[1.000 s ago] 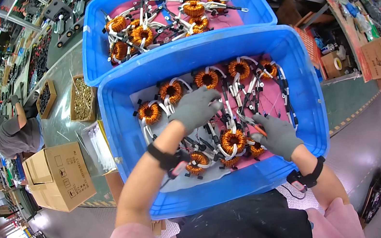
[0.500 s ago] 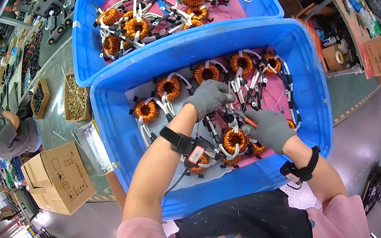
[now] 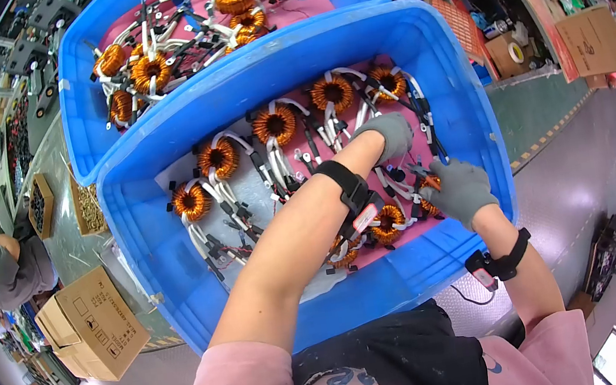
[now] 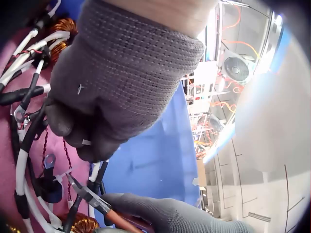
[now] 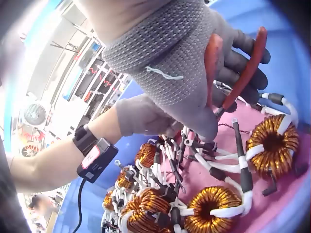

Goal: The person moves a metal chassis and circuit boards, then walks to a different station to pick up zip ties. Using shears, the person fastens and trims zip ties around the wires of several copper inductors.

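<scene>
1. Left hand [image 3: 388, 134]: it wears a grey knitted glove with a ribbed weave and darker, smoother fingertips. Its grip is closed, with the fingers curled down round a bundle of leads [image 4: 30, 130] low inside the near bin [image 3: 291, 69]. The leads are white-sleeved with black shrink-tube ends.
2. Right hand [image 3: 461, 187]: it wears the same glove. Its grip is wrapped round the red handles of small cutters [image 5: 249, 68]. The thin steel tips sit just below the left fingers, among the leads. I cannot tell whether the tips are on a lead.
3. Coils [image 3: 275, 125]: these are ring-shaped cores wound tightly in glossy copper wire. They lie flat across the bin floor, each trailing leads. At least one lead ends in a metal ring lug [image 4: 48, 159].
4. Near bin: it is moulded blue plastic with a rounded rim. A pink sheet [image 5: 284, 187] lies under the coils on the right side.
5. Far bin [image 3: 73, 91]: it is the same make and sits against the near one at the rim. It holds more coils, and its top edge is cut off.
6. Hidden: the left forearm covers several coils at the middle of the bin. A black wrist band [image 3: 346, 181] with a red-tagged unit is strapped round it. In the left wrist view the glove blocks most of the bin, and the right half is too blurred to read.
7. Cardboard box [image 3: 87, 326]: it is plain brown and sits at lower left, near the bin. What it stands on is unclear.
</scene>
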Demonstrator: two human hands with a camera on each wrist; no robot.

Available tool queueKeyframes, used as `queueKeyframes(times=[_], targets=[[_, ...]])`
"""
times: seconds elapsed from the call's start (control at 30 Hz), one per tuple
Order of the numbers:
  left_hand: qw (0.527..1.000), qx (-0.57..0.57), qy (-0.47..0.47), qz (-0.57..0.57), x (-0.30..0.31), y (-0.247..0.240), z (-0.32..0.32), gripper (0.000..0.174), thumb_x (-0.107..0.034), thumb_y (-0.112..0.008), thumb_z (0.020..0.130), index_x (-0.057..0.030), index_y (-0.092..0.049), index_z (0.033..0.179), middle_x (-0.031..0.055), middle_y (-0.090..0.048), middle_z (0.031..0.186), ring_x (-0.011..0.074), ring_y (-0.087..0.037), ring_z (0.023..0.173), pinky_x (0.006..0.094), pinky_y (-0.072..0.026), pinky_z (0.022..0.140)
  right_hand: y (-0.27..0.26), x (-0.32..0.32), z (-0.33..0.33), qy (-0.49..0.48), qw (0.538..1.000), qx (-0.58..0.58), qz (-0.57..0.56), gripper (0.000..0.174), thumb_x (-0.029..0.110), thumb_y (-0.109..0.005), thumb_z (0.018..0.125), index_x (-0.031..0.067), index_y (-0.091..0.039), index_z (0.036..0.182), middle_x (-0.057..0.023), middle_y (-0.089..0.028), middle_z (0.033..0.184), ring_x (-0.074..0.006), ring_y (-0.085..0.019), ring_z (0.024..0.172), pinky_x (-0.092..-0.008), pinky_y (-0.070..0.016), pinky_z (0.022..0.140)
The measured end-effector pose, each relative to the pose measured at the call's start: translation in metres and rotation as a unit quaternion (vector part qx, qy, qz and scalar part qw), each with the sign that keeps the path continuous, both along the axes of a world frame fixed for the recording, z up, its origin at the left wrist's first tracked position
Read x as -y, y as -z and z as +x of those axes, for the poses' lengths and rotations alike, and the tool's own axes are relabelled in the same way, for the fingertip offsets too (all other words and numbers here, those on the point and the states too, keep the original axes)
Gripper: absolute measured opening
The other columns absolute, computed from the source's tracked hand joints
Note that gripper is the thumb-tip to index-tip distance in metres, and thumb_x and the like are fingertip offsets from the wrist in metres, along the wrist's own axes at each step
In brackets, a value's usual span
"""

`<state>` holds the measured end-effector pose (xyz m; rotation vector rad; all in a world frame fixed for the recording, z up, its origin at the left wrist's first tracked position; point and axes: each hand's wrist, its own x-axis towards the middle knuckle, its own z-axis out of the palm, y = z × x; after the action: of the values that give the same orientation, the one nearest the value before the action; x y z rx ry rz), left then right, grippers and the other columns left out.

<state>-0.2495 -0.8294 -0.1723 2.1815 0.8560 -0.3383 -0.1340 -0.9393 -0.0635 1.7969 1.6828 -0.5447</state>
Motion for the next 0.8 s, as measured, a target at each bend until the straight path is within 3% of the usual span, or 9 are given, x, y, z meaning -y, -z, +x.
queueKeyframes(times=[0.07, 0.1, 0.2, 0.33, 0.37, 0.47, 0.53, 0.63, 0.8], targets=[[0.944, 0.016, 0.281, 0.17, -0.003, 0.003, 0.006, 0.03, -0.017, -0.051, 0.082, -0.0121, -0.065, 0.108, 0.01, -0.065, 0.106, 0.0273, -0.063, 0.092, 0.0361, -0.0502, 0.08, 0.005, -0.003, 0.001, 0.014, 1.0, -0.004, -0.017, 0.042, 0.048, -0.061, 0.082, 0.0139, -0.06, 0.107, -0.0113, -0.06, 0.106, -0.0291, -0.059, 0.103, -0.0427, -0.0452, 0.082], [0.943, 0.015, 0.286, 0.168, -0.002, 0.005, 0.006, 0.03, -0.017, -0.051, 0.082, -0.0121, -0.065, 0.108, 0.01, -0.065, 0.106, 0.0273, -0.063, 0.092, 0.0361, -0.0502, 0.08, 0.007, -0.002, 0.002, 0.002, 1.0, -0.016, -0.006, 0.041, 0.047, -0.06, 0.082, 0.0137, -0.06, 0.106, -0.0115, -0.061, 0.104, -0.029, -0.06, 0.101, -0.0425, -0.0452, 0.082], [0.989, 0.104, -0.016, -0.101, 0.001, -0.007, -0.01, 0.026, -0.025, -0.055, 0.08, -0.0101, -0.07, 0.094, 0.0115, -0.067, 0.094, 0.0267, -0.062, 0.087, 0.0352, -0.0493, 0.076, 0.013, -0.005, 0.005, 0.007, 0.999, -0.052, -0.014, 0.039, 0.046, -0.06, 0.083, 0.013, -0.062, 0.105, -0.0116, -0.064, 0.098, -0.0287, -0.062, 0.096, -0.0417, -0.0458, 0.081], [0.975, 0.122, -0.136, -0.125, 0.011, -0.027, -0.046, 0.029, -0.029, -0.054, 0.079, -0.0087, -0.069, 0.093, 0.0113, -0.066, 0.089, 0.0282, -0.061, 0.086, 0.0367, -0.0468, 0.079, -0.001, -0.002, 0.006, -0.008, 0.995, -0.092, -0.035, 0.034, 0.043, -0.06, 0.083, 0.0136, -0.063, 0.1, -0.0113, -0.066, 0.088, -0.0308, -0.063, 0.086, -0.0398, -0.0478, 0.076], [0.974, 0.213, -0.079, -0.023, 0.013, -0.02, -0.066, 0.027, -0.028, -0.053, 0.08, -0.0085, -0.069, 0.092, 0.0124, -0.065, 0.086, 0.0287, -0.061, 0.083, 0.0366, -0.0472, 0.077, -0.007, -0.005, 0.004, -0.009, 0.995, -0.094, -0.036, 0.034, 0.043, -0.06, 0.083, 0.0136, -0.063, 0.1, -0.0113, -0.066, 0.088, -0.0308, -0.063, 0.086, -0.0398, -0.0478, 0.076], [0.99, 0.114, -0.074, 0.03, 0.022, -0.013, -0.107, 0.024, -0.019, -0.052, 0.083, -0.0073, -0.067, 0.097, 0.0144, -0.065, 0.094, 0.0289, -0.062, 0.089, 0.0384, -0.0486, 0.078, -0.012, -0.01, -0.008, -0.015, 0.991, -0.102, -0.091, 0.032, 0.042, -0.06, 0.083, 0.0153, -0.062, 0.101, -0.0101, -0.065, 0.092, -0.0308, -0.063, 0.088, -0.0404, -0.0474, 0.077], [0.959, 0.04, -0.263, -0.095, 0.036, -0.014, -0.123, 0.025, -0.019, -0.051, 0.083, -0.0067, -0.067, 0.098, 0.0147, -0.065, 0.093, 0.0275, -0.063, 0.091, 0.0375, -0.0489, 0.079, -0.005, -0.01, -0.024, -0.096, 0.983, -0.15, -0.036, 0.04, 0.046, -0.056, 0.085, 0.0112, -0.063, 0.103, -0.0113, -0.067, 0.094, -0.0297, -0.064, 0.091, -0.0417, -0.0485, 0.077], [0.904, 0.076, -0.369, -0.202, 0.047, -0.016, -0.13, 0.026, -0.023, -0.055, 0.085, -0.0026, -0.067, 0.097, 0.0127, -0.064, 0.082, 0.0209, -0.06, 0.076, 0.0348, -0.0466, 0.072, 0.011, -0.019, -0.051, -0.124, 0.978, -0.131, -0.106, 0.044, 0.047, -0.056, 0.084, 0.0089, -0.063, 0.104, -0.0123, -0.066, 0.097, -0.0301, -0.063, 0.094, -0.0403, -0.0489, 0.079], [0.917, 0.114, -0.358, -0.13, 0.048, -0.007, -0.132, 0.029, -0.028, -0.057, 0.086, -0.0029, -0.068, 0.097, 0.0125, -0.065, 0.087, 0.022, -0.061, 0.079, 0.0353, -0.0465, 0.075, 0.024, -0.025, -0.069, -0.131, 0.978, -0.088, -0.136, 0.043, 0.046, -0.056, 0.085, 0.0073, -0.064, 0.103, -0.0135, -0.066, 0.099, -0.0299, -0.063, 0.096, -0.0395, -0.0485, 0.082]])
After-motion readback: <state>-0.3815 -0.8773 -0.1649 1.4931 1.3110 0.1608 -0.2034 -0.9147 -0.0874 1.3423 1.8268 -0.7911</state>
